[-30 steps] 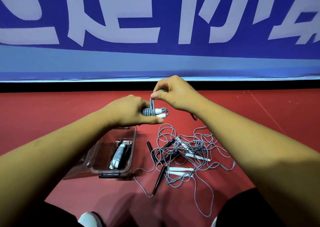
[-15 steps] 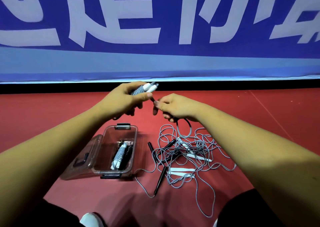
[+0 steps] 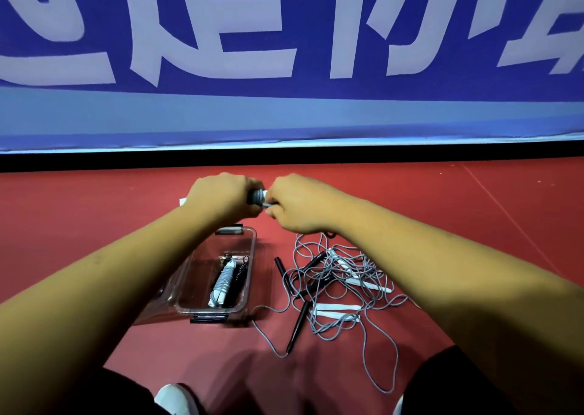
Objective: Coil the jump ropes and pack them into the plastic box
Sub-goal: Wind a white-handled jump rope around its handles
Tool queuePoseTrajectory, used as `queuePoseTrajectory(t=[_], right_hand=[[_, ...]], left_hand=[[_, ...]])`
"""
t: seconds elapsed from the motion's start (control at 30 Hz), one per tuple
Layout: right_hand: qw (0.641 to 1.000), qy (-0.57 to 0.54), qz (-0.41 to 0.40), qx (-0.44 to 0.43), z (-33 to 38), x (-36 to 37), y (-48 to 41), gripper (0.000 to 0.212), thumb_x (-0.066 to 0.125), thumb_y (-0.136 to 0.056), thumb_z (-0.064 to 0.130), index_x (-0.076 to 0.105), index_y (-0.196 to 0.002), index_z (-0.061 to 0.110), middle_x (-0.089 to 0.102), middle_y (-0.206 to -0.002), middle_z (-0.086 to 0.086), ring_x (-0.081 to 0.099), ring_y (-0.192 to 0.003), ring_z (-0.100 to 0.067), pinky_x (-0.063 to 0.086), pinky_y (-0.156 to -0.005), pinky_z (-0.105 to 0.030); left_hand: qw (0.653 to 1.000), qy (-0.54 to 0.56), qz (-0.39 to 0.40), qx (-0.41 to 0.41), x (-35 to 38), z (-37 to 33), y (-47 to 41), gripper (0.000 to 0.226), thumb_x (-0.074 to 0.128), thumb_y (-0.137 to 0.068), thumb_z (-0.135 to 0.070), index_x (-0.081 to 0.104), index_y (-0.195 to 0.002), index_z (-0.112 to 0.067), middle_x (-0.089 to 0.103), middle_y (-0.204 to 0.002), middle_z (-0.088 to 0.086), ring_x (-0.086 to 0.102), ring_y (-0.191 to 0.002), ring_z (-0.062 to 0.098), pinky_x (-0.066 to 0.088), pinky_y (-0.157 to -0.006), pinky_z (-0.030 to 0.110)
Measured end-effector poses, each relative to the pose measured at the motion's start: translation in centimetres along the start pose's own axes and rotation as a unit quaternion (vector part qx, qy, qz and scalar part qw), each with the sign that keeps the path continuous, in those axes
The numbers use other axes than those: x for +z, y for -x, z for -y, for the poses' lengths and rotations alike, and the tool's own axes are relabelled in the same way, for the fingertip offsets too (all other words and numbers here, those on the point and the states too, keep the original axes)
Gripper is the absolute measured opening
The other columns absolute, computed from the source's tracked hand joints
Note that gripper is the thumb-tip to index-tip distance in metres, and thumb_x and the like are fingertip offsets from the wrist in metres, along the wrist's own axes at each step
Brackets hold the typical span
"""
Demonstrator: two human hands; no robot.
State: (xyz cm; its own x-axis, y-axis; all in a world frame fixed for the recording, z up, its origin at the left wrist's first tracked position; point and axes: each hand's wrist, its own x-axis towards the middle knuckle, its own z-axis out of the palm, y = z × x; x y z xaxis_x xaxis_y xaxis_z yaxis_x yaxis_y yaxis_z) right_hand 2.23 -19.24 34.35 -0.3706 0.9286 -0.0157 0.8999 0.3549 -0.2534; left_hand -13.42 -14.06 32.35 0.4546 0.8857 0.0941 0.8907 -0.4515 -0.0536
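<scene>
We had brought our right hand (image 3: 300, 206) up to our left hand (image 3: 221, 198) above the box (image 3: 252, 269); both gripped the coiled rope (image 3: 257, 196), nearly ready for packing.

We see only a sliver of the coiled grey rope (image 3: 257, 197); the left hand (image 3: 221, 198) and right hand (image 3: 297, 202) cover the rest. The left forearm hides the left wall of the plastic box (image 3: 251, 267). Inside it, a dark bundle (image 3: 238, 277) is perhaps a black rope. The bottom edge cuts off a white shoe (image 3: 175, 397).
</scene>
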Motion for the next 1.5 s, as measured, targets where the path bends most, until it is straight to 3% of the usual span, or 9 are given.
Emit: queuePoseTrajectory(t=[0.13, 0.2, 0.3, 0.4, 0.67, 0.9, 1.13, 1.3, 1.5], right_hand=[[0.996, -0.042, -0.078, 0.0, -1.8, -1.5, 0.2, 0.011, 0.06, -0.09, 0.031, 0.07, -0.086, 0.025, 0.067, -0.08, 0.002, 0.064, -0.076, -0.016, 0.049, -0.065, -0.03], [0.992, -0.096, -0.087, -0.005, -2.4, -1.9, 0.6, 0.009, 0.066, -0.089, 0.029, 0.071, -0.087, 0.022, 0.061, -0.067, 0.008, 0.058, -0.055, 0.003, 0.04, -0.049, -0.021], [0.975, -0.206, -0.078, -0.001, -3.2, -2.1, 0.8, 0.018, 0.076, -0.082, 0.021, 0.064, -0.084, 0.007, 0.053, -0.054, 0.002, 0.046, -0.035, -0.005, 0.034, -0.038, -0.017], [0.939, -0.333, -0.08, 0.037, -4.3, -2.1, 0.5, 0.022, 0.077, -0.081, 0.018, 0.057, -0.077, 0.009, 0.054, -0.056, -0.012, 0.05, -0.04, -0.016, 0.04, -0.042, -0.021], [0.88, -0.468, -0.009, 0.085, -5.7, -0.5, 0.4, 0.021, 0.056, -0.098, 0.02, 0.068, -0.083, 0.015, 0.055, -0.061, -0.005, 0.051, -0.05, -0.018, 0.044, -0.053, -0.026], [0.976, -0.205, -0.069, 0.024, -3.4, -1.0, -0.3, 0.028, 0.046, -0.102, 0.023, 0.069, -0.101, 0.008, 0.054, -0.069, -0.003, 0.047, -0.06, -0.015, 0.037, -0.058, -0.029], [1.0, -0.025, 0.001, -0.003, -1.2, -1.0, -0.2, 0.036, 0.048, -0.096, 0.022, 0.043, -0.062, 0.014, 0.044, -0.059, -0.001, 0.045, -0.056, -0.021, 0.033, -0.052, -0.029], [0.99, 0.128, -0.021, -0.05, -1.6, -1.4, 0.3, 0.023, 0.049, -0.097, 0.037, 0.063, -0.093, 0.019, 0.065, -0.09, -0.004, 0.061, -0.086, -0.031, 0.039, -0.066, -0.031], [0.996, 0.007, -0.002, -0.085, -1.3, -0.3, 0.4, 0.019, 0.058, -0.093, 0.034, 0.069, -0.09, 0.019, 0.067, -0.093, -0.004, 0.061, -0.087, -0.025, 0.049, -0.075, -0.036]], left_hand=[[0.994, 0.014, 0.072, 0.086, -1.1, -0.8, 0.3, 0.027, 0.066, -0.081, -0.055, 0.06, -0.083, -0.03, 0.05, -0.063, -0.009, 0.061, -0.076, 0.024, 0.041, -0.062, 0.031], [0.985, 0.044, 0.122, 0.112, -1.7, -1.3, 0.6, 0.045, 0.066, -0.076, -0.068, 0.046, -0.065, -0.029, 0.045, -0.054, -0.011, 0.05, -0.059, 0.014, 0.033, -0.056, 0.032], [0.979, 0.104, 0.114, 0.132, -1.5, -1.6, 1.0, 0.05, 0.061, -0.076, -0.072, 0.046, -0.061, -0.027, 0.043, -0.045, -0.007, 0.042, -0.047, 0.008, 0.031, -0.05, 0.03], [0.964, 0.214, 0.082, 0.138, -1.7, -1.8, 1.2, 0.044, 0.065, -0.079, -0.062, 0.053, -0.067, -0.021, 0.046, -0.046, -0.006, 0.039, -0.043, 0.009, 0.03, -0.047, 0.027], [0.824, 0.563, 0.03, 0.067, -3.4, -2.1, 1.5, 0.035, 0.062, -0.095, -0.03, 0.055, -0.128, -0.036, 0.056, -0.071, 0.015, 0.048, -0.054, 0.023, 0.038, -0.04, 0.021], [0.825, 0.564, 0.014, -0.029, -3.3, -0.7, 0.6, 0.016, 0.067, -0.092, -0.027, 0.062, -0.106, -0.02, 0.058, -0.074, 0.013, 0.051, -0.054, 0.024, 0.039, -0.037, 0.022], [0.914, 0.398, 0.066, -0.034, -1.6, 0.9, 0.2, 0.025, 0.075, -0.085, -0.036, 0.062, -0.103, -0.025, 0.063, -0.069, 0.01, 0.051, -0.049, 0.022, 0.042, -0.044, 0.028], [0.955, 0.266, 0.133, -0.004, -1.4, 0.3, 0.1, 0.022, 0.074, -0.085, -0.037, 0.062, -0.097, -0.024, 0.061, -0.063, 0.001, 0.047, -0.039, 0.009, 0.038, -0.038, 0.015], [0.937, 0.199, 0.278, 0.073, -1.7, 0.1, 0.5, 0.019, 0.076, -0.084, -0.034, 0.063, -0.09, -0.022, 0.061, -0.058, 0.001, 0.054, -0.041, 0.019, 0.049, -0.048, 0.031]])
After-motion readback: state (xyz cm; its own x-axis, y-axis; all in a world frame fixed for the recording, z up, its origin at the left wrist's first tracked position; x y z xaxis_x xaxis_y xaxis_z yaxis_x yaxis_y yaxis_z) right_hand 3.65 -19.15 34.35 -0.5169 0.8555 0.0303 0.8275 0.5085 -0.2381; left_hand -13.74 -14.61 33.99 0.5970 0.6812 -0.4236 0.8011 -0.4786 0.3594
